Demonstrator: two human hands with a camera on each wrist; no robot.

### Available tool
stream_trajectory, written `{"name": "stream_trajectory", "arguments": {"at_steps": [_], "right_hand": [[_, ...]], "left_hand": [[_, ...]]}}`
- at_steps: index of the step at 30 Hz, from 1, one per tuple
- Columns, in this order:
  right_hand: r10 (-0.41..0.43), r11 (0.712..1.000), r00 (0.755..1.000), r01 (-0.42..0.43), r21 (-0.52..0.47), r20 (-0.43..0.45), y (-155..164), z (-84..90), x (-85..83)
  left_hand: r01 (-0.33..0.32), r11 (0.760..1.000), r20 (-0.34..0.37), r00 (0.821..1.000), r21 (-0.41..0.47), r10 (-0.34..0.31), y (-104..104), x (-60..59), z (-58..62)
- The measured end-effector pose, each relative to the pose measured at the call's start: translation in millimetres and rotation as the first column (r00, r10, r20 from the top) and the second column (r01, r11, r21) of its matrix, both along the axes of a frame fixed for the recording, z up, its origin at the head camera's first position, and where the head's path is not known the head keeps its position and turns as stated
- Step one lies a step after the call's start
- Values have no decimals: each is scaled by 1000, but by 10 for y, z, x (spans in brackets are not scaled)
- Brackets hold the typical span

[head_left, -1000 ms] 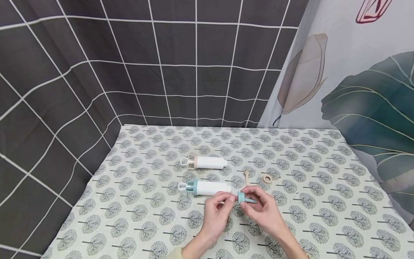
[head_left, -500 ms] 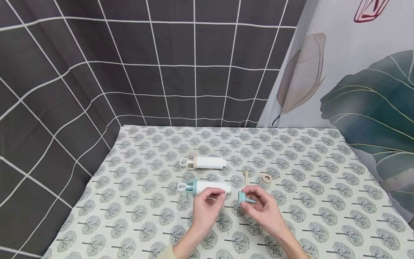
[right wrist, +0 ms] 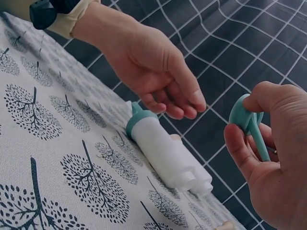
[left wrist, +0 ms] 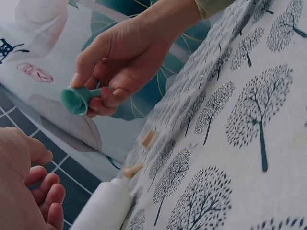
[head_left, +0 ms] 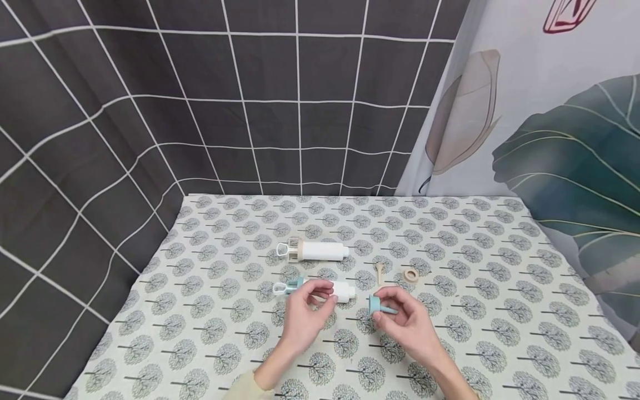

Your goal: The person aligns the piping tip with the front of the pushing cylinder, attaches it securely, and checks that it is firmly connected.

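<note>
My right hand (head_left: 407,325) pinches a teal cup-shaped cap with a thin stem (head_left: 374,305) between thumb and fingers. In the left wrist view the hollow mouth of this teal cap (left wrist: 75,100) faces the camera, its stem running back into the palm. My left hand (head_left: 305,318) hovers over a white cylinder with a teal collar and a looped end (head_left: 344,291), covering part of it. Its fingers are loosely bent with nothing between them. In the right wrist view the left hand (right wrist: 151,67) appears just above that white cylinder (right wrist: 158,148).
Behind lies a matching white cylinder with a beige collar and a looped end (head_left: 322,251). Farther right are a small beige stemmed piece (head_left: 379,272) and a beige ring-shaped piece (head_left: 411,275). A tree-patterned cloth (head_left: 225,361) covers the table, with dark grid curtains (head_left: 270,66) behind.
My left hand has drawn away from the teal cap, moving left to above the teal-collared cylinder. The right hand keeps its hold on the cap in nearly the same spot.
</note>
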State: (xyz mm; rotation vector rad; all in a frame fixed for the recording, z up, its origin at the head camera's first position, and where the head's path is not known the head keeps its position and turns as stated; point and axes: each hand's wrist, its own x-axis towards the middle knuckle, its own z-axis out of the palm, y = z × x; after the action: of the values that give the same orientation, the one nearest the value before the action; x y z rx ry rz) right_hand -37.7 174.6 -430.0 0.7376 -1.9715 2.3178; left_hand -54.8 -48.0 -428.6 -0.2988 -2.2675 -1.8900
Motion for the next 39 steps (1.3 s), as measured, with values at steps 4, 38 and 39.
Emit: {"name": "stream_trajectory", "arguments": {"at_steps": [4, 38, 39], "right_hand": [[3, 1000, 1000, -3, -8, 1, 1, -9, -3], [1, 1000, 1000, -1, -13, 10, 10, -35, -13], [0, 1000, 1000, 0, -13, 9, 11, -38, -13]], "left_hand": [[9, 996, -34, 999, -83, -12, -59, -53, -11], [84, 928, -80, 989, -363, -121, -398, -473, -85], [86, 927, -72, 990, -366, -121, -400, -479, -86]]}}
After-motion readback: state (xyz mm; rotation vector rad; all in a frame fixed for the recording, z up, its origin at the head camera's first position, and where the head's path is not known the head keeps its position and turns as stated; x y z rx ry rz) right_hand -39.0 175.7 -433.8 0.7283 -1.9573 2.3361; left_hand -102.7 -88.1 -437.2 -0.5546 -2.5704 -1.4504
